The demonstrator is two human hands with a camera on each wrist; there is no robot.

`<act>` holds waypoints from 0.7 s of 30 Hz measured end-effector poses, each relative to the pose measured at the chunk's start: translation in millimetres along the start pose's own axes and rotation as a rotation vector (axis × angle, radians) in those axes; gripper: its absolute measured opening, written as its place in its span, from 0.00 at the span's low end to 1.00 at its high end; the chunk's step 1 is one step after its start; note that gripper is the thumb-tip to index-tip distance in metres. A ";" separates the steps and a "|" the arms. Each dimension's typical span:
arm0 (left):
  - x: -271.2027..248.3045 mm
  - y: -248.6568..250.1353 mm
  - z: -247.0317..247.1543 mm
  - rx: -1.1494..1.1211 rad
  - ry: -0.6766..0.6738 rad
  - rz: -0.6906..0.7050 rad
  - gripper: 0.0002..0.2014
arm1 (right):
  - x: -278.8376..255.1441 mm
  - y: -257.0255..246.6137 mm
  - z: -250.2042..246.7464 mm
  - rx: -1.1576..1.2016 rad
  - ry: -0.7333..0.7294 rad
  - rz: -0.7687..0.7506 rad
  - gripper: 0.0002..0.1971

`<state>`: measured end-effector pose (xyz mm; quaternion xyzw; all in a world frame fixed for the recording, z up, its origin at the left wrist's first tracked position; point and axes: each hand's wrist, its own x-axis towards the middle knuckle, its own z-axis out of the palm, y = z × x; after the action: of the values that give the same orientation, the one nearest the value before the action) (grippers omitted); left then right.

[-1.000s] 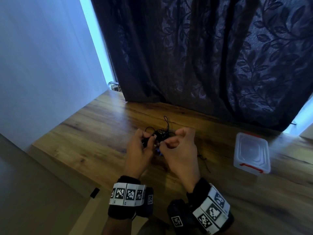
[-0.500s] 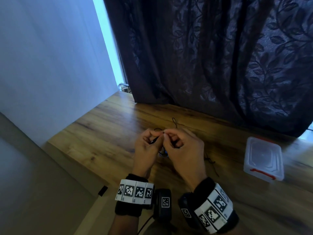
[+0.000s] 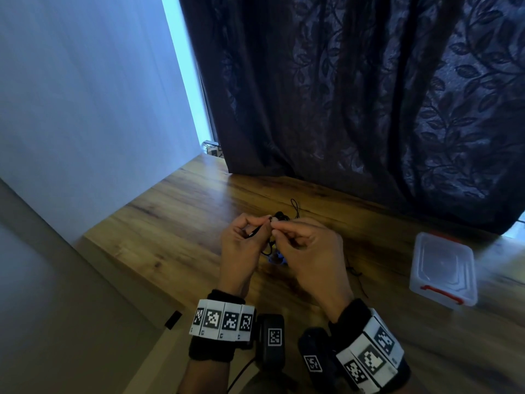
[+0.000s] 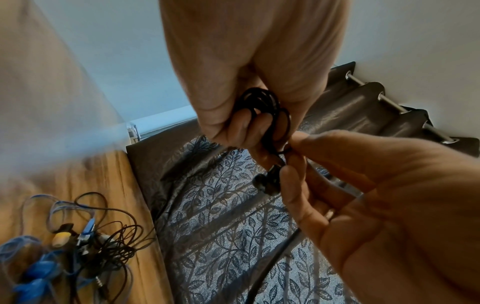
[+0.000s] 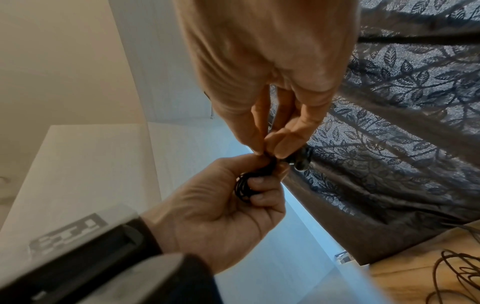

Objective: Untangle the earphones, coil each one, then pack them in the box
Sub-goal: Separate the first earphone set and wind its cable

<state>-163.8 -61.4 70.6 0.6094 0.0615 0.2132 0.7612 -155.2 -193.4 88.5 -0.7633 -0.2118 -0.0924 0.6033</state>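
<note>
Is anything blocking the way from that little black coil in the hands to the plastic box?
Only the box's own lid, which looks closed. The table between the black coil and the box shows just loose cable.

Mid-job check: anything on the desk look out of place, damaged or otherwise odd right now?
Nothing looks damaged. The left hand holds a black coil while the right hand pinches its earbud end. A tangle of blue and black earphones lies on the desk, and the box has its lid on.
</note>
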 end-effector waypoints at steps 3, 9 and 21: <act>0.1 0.4 -1.4 0.012 0.004 -0.004 0.02 | 0.6 0.4 1.0 0.009 -0.004 0.014 0.10; -0.1 1.5 -0.6 -0.004 0.025 -0.011 0.04 | -0.6 -0.4 0.4 0.026 0.003 -0.003 0.10; -2.3 9.5 -0.9 0.155 0.006 0.081 0.03 | 6.9 -3.8 0.8 0.043 0.041 0.050 0.08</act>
<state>-168.5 -59.9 79.1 0.6679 0.0554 0.2403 0.7022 -150.8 -190.4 94.4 -0.7532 -0.1821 -0.0884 0.6258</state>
